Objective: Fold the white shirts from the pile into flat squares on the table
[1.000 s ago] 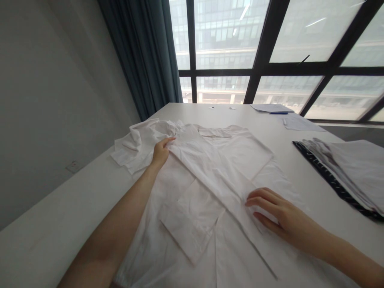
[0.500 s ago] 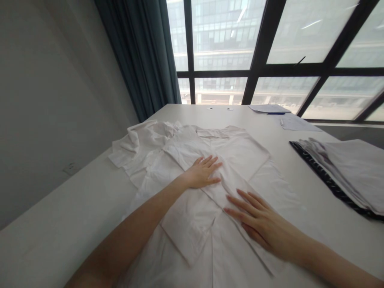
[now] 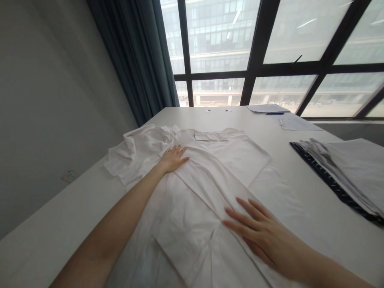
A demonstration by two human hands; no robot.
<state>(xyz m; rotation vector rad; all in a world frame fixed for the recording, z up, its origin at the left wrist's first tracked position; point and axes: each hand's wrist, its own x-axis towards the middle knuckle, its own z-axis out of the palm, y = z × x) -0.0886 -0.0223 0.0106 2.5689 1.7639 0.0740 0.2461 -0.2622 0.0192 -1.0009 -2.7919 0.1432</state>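
A white shirt [image 3: 192, 200] lies spread on the white table, with one sleeve folded slantwise across its body. My left hand [image 3: 173, 159] rests flat near the shoulder end of that sleeve, fingers spread. Lower down on the right, my right hand [image 3: 258, 230] lies flat on the same sleeve, its fingers stretched out and pointing left. The collar opening [image 3: 211, 137] faces the window. At the far left, fabric [image 3: 141, 144] sits bunched and crumpled. Neither hand grips the cloth.
A stack of folded pale garments [image 3: 354, 168] with a black striped edge lies on the right of the white table [image 3: 186, 116]. Papers [image 3: 267, 108] and a blue pen [image 3: 275, 113] lie at the back. A dark curtain [image 3: 135, 60] hangs beside the window.
My left hand has slid up and left along the folded sleeve towards the shoulder, and the cloth there looks flatter. My right hand stays nearly where it was.
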